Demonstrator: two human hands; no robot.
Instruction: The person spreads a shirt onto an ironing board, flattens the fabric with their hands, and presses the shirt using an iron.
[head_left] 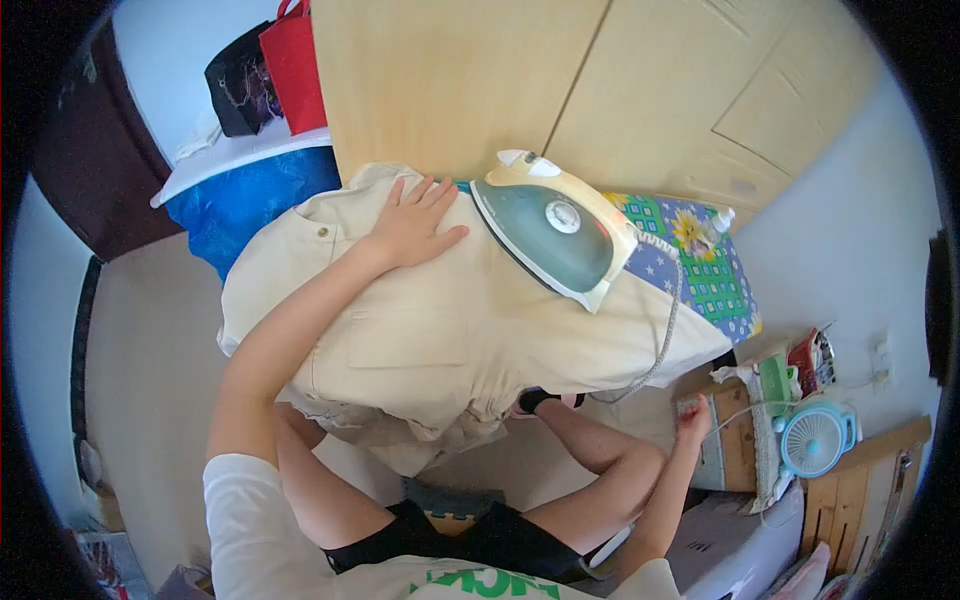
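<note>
From my remote seat I see the left hand (pixel 418 225) spread flat on the cream garment (pixel 410 300), palm down with fingers apart; it presses or rests on the cloth and grasps nothing. The garment is draped over the board (pixel 700 265), which shows at the right in blue and green with yellow flowers and white stars, and the cloth hangs over the near edge towards the person's lap. A button and a pocket face me, but I find no label on either.

The iron (pixel 555 225) is just right of the left hand, apart from it. I cannot tell whether it lies flat or stands on its heel. Its round dial bears marks too small for me to read, and I can make out no brand on the body. A cord (pixel 672 330) curls down from its right end.

The right hand (pixel 692 420) is off the iron, raised near the right knee with fingers curled; I cannot tell whether it grips anything.

Green letters (pixel 490 582) cross the white shirt (pixel 260 520), cut off by the lower edge; I read perhaps "CK". A grey case (pixel 735 545) at lower right carries a dark mark, too faint to read.
</note>
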